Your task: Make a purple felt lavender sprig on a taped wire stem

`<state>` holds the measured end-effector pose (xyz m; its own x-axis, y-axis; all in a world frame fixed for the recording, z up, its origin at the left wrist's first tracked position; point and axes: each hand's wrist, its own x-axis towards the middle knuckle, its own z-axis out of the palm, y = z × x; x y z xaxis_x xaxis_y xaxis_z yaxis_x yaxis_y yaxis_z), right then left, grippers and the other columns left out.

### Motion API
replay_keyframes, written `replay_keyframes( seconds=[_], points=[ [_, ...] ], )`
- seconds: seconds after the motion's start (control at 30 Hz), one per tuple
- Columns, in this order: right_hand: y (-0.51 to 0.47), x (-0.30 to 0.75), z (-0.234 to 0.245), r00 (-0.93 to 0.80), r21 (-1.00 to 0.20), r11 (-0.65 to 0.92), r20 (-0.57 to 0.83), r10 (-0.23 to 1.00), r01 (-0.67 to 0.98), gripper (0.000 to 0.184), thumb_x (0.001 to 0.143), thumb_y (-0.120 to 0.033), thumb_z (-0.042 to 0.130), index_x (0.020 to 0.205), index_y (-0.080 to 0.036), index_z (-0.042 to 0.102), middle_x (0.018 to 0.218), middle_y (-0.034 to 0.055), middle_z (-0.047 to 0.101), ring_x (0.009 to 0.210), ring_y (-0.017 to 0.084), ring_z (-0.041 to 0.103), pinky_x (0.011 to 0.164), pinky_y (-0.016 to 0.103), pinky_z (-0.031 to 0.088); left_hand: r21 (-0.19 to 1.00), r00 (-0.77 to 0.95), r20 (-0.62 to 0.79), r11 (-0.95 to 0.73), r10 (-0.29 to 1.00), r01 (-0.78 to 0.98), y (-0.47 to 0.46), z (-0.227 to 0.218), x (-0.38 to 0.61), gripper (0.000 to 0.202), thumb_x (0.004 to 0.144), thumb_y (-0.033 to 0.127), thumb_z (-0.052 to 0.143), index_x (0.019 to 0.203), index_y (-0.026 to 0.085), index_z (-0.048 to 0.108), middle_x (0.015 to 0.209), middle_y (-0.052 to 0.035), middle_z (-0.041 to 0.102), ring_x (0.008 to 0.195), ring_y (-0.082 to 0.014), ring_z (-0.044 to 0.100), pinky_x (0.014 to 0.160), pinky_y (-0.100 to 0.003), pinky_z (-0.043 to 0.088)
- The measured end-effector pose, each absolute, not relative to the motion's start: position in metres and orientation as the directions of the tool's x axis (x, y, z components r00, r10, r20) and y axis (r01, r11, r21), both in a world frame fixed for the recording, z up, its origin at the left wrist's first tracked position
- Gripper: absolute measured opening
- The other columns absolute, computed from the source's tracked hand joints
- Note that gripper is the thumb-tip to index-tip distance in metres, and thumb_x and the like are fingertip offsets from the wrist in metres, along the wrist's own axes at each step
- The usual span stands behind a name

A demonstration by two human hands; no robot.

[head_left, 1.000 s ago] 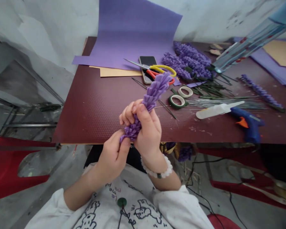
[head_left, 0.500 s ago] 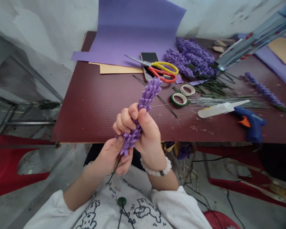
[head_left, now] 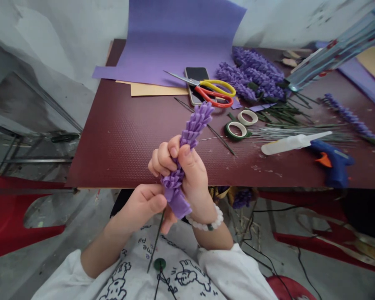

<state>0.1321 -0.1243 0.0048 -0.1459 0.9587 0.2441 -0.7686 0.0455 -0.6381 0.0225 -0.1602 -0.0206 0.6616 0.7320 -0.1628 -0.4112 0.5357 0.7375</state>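
Note:
An artificial lavender flower (head_left: 197, 123), made of fringed purple strip wound on a thin dark green stem (head_left: 156, 241), is held tilted in front of the table edge. My right hand (head_left: 190, 168) wraps its fingers and thumb around the middle of the flower. Lower down, my left hand (head_left: 148, 206) has its thumb at the flower's base, with other fingers curled behind it, partly hidden. A loose flat end of the purple strip (head_left: 178, 203) sticks out at the base, beside my left fingers.
On the dark red table (head_left: 121, 141) lie scissors (head_left: 212, 89) over a phone (head_left: 193, 75), tape rolls (head_left: 236, 130), finished lavender flowers (head_left: 256, 77), wires (head_left: 303, 134), a white nozzle bottle (head_left: 292, 143) and a blue glue gun (head_left: 334, 162). Purple sheet (head_left: 181, 37) stands behind.
The flower has turned in my hands, and the flat strip end now shows at its base. My left hand has shifted slightly, and more of the stem is visible below it.

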Motion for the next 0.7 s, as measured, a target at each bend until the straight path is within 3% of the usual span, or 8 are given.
replay_keyframes(
  seconds=[0.17, 0.3, 0.4, 0.53, 0.57, 0.6, 0.7],
  points=[
    [-0.125, 0.134, 0.003, -0.248, -0.65, -0.021, 0.259, 0.933, -0.76, 0.022, 0.091, -0.039, 0.051, 0.077, -0.023, 0.047, 0.061, -0.0051, 0.03, 0.055, 0.01, 0.032, 0.053, 0.024, 0.038, 0.801, 0.625, -0.305, 0.548, 0.719, -0.24, -0.164, -0.013, 0.023, 0.039, 0.079, 0.046, 0.067, 0.066, 0.01, 0.062, 0.055, -0.0024, 0.062, 0.039, -0.0073, 0.053, 0.041, -0.019, 0.039],
    [-0.128, 0.134, 0.005, -0.33, -0.627, -0.121, 0.228, 0.916, -0.77, 0.024, 0.092, -0.039, 0.049, 0.075, -0.023, 0.044, 0.06, -0.0054, 0.029, 0.054, 0.01, 0.031, 0.053, 0.024, 0.037, 0.815, 0.654, -0.278, 0.533, 0.704, -0.228, -0.168, -0.013, 0.022, 0.038, 0.087, 0.043, 0.056, 0.072, 0.009, 0.064, 0.058, -0.0033, 0.063, 0.045, -0.0076, 0.057, 0.049, -0.019, 0.045],
    [-0.13, 0.13, 0.004, -0.359, -0.561, -0.163, 0.258, 0.897, -0.811, 0.025, 0.091, -0.041, 0.049, 0.075, -0.023, 0.045, 0.058, -0.0063, 0.028, 0.05, 0.01, 0.027, 0.051, 0.024, 0.036, 0.659, 0.756, -0.148, 0.634, 0.637, -0.405, -0.171, -0.029, 0.027, 0.031, 0.088, 0.04, 0.055, 0.076, 0.013, 0.063, 0.06, -0.0034, 0.064, 0.044, -0.0096, 0.058, 0.043, -0.019, 0.045],
    [-0.127, 0.126, -0.004, -0.396, -0.546, -0.194, 0.28, 0.875, -0.815, 0.027, 0.092, -0.045, 0.046, 0.075, -0.024, 0.045, 0.057, -0.0067, 0.03, 0.045, 0.009, 0.027, 0.049, 0.024, 0.038, 0.291, 0.86, 0.286, 0.817, 0.422, -0.497, -0.175, -0.052, 0.036, 0.039, 0.086, 0.052, 0.051, 0.072, 0.017, 0.058, 0.049, 0.0015, 0.054, 0.031, -0.0125, 0.052, 0.03, -0.02, 0.037],
    [-0.126, 0.128, -0.006, -0.401, -0.582, -0.182, 0.273, 0.875, -0.793, 0.028, 0.091, -0.047, 0.046, 0.076, -0.023, 0.046, 0.059, -0.0059, 0.034, 0.046, 0.009, 0.032, 0.051, 0.025, 0.041, 0.262, 0.84, 0.244, 0.801, 0.484, -0.538, -0.176, -0.054, 0.036, 0.036, 0.087, 0.049, 0.05, 0.072, 0.017, 0.058, 0.047, 0.0033, 0.05, 0.027, -0.0099, 0.047, 0.028, -0.018, 0.034],
    [-0.124, 0.131, -0.009, -0.403, -0.632, -0.158, 0.264, 0.876, -0.759, 0.029, 0.09, -0.05, 0.045, 0.079, -0.023, 0.048, 0.062, -0.0044, 0.04, 0.05, 0.01, 0.039, 0.056, 0.027, 0.045, 0.317, 0.825, 0.162, 0.763, 0.542, -0.563, -0.177, -0.054, 0.035, 0.036, 0.087, 0.047, 0.051, 0.07, 0.016, 0.057, 0.047, 0.0035, 0.049, 0.026, -0.0087, 0.044, 0.027, -0.018, 0.032],
    [-0.122, 0.146, -0.015, -0.363, -0.785, -0.03, 0.252, 0.897, -0.618, 0.042, 0.084, -0.061, 0.05, 0.102, -0.022, 0.055, 0.085, 0.0029, 0.055, 0.074, 0.015, 0.056, 0.072, 0.033, 0.049, 0.718, 0.661, -0.064, 0.494, 0.748, -0.49, -0.178, -0.044, 0.027, 0.034, 0.088, 0.041, 0.054, 0.068, 0.013, 0.057, 0.047, 0.0015, 0.051, 0.031, -0.0072, 0.045, 0.032, -0.017, 0.031]
  ],
)
